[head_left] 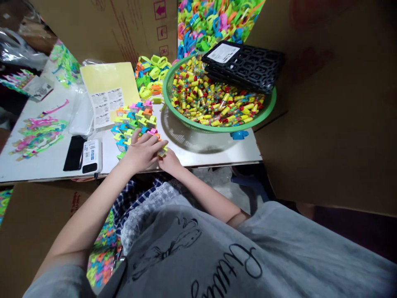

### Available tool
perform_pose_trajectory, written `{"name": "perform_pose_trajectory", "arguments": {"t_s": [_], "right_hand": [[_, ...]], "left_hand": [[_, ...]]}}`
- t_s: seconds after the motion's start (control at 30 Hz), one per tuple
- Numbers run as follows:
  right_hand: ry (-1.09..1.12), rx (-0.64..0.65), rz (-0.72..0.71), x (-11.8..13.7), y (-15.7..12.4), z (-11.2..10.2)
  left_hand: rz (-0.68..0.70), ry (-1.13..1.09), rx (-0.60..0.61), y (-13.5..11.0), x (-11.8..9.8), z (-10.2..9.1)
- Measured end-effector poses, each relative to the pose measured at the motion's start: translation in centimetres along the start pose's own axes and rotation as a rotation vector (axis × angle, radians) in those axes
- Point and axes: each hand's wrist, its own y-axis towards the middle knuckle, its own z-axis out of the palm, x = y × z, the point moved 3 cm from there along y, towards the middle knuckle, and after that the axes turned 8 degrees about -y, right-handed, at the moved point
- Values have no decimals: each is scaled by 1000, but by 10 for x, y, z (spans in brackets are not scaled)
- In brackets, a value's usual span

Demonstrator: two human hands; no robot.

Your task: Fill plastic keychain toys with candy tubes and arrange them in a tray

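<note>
Neat rows of small plastic pieces (136, 120) in pink, orange, yellow, green and blue stand near the table's front edge. Over their front part lies my left hand (141, 151), fingers stretched and spread, the fingertips toward the right. At the near right corner of the rows, my right hand (170, 160) is curled, its fingertips partly hidden. A yellow-green piece (162, 152) shows between the two hands. What my right fingers grip is not clear.
A green basket (217, 128) holds many small yellow-and-red capsules, with black plastic trays (245, 66) resting on its rim. Loose bright bands (153, 72) are heaped behind. A label sheet (108, 105), black phone (74, 153) and white device (92, 155) lie left. Cardboard boxes (328, 116) flank the table.
</note>
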Motion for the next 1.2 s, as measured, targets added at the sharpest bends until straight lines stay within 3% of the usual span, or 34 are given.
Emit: {"name": "perform_pose_trajectory", "arguments": {"t_s": [0.13, 0.2, 0.27, 0.37, 0.43, 0.5, 0.57, 0.67, 0.97, 1.2], "right_hand": [[42, -13, 2, -5, 1, -1], [120, -25, -42, -8, 3, -3], [221, -27, -100, -11, 5, -6], [347, -6, -140, -13, 6, -9], [366, 4, -132, -15, 4, -11], [339, 0, -104, -16, 2, -11], [300, -4, -73, -18, -1, -10], [241, -1, -69, -21, -3, -6], [18, 15, -113, -24, -4, 7], [9, -51, -111, -28, -4, 13]], "left_hand": [[3, -17, -96, -10, -4, -21], [-64, -42, -284, -28, -6, -36], [-186, -56, -599, -56, -4, -44], [-436, -65, -1076, -105, 3, -23], [-606, -138, -1159, -128, 13, 10], [-733, -237, -1059, -140, 24, 45], [-807, -309, -857, -144, 33, 74], [-809, -377, -595, -140, 42, 98], [-673, -499, -413, -117, 73, 106], [-640, -537, -379, -117, 76, 109]]}}
